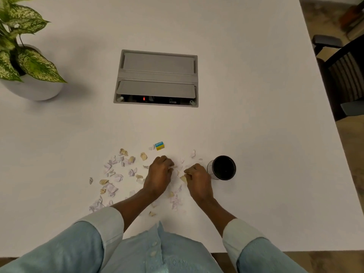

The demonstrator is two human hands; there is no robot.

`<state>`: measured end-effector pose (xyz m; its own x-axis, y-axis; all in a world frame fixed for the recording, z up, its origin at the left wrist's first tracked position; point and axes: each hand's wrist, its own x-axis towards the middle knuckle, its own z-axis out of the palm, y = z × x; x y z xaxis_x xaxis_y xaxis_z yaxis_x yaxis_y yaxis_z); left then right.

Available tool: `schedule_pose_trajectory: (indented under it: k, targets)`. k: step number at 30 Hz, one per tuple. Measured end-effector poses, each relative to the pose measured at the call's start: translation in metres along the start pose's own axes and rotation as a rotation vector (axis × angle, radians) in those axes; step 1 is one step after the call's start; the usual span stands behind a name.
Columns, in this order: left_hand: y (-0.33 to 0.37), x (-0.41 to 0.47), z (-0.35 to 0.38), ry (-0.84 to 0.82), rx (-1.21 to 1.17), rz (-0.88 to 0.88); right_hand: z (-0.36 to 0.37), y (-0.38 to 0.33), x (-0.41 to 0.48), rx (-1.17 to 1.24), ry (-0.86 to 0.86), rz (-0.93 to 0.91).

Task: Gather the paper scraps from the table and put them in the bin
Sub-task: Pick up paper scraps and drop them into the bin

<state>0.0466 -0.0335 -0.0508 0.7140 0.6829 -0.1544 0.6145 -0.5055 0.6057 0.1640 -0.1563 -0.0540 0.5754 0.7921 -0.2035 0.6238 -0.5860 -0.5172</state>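
Several white and tan paper scraps (116, 172) lie scattered on the white table (256, 115), most of them left of my hands, a few between and below them. My left hand (160, 173) rests on the table with its fingers curled over scraps. Just to its right, my right hand (198, 179) pinches a tan scrap (183, 178) at its fingertips. The bin, a small black cylindrical cup (223, 168), stands upright right beside my right hand, its mouth open toward me.
A small blue-and-yellow eraser (159, 145) lies just beyond the scraps. A grey cable box (156, 78) is set into the table's middle. A potted plant (25, 56) stands far left. A dark chair (342, 75) is beyond the right edge.
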Motion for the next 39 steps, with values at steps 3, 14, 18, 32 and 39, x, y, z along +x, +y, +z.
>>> schedule_pose_trajectory:
  k: [3, 14, 18, 32, 39]
  targets:
    - [0.026, 0.008, -0.002, 0.079, -0.159, -0.054, -0.022, -0.002, -0.009, 0.175, 0.171, 0.093]
    - [0.117, 0.025, 0.023, -0.025, -0.296, 0.060, -0.091, 0.042, -0.021, 0.218, 0.484, 0.355]
    - [0.135, 0.034, 0.035, -0.123, -0.233, 0.121, -0.099, 0.055, -0.018, 0.171, 0.459, 0.328]
    - [0.119, 0.017, 0.033, -0.067, -0.266, 0.286, -0.096, 0.044, -0.028, 0.139, 0.402, 0.259]
    - [0.011, -0.016, 0.017, -0.093, 0.181, 0.109, -0.041, 0.026, -0.054, 0.172, 0.057, 0.099]
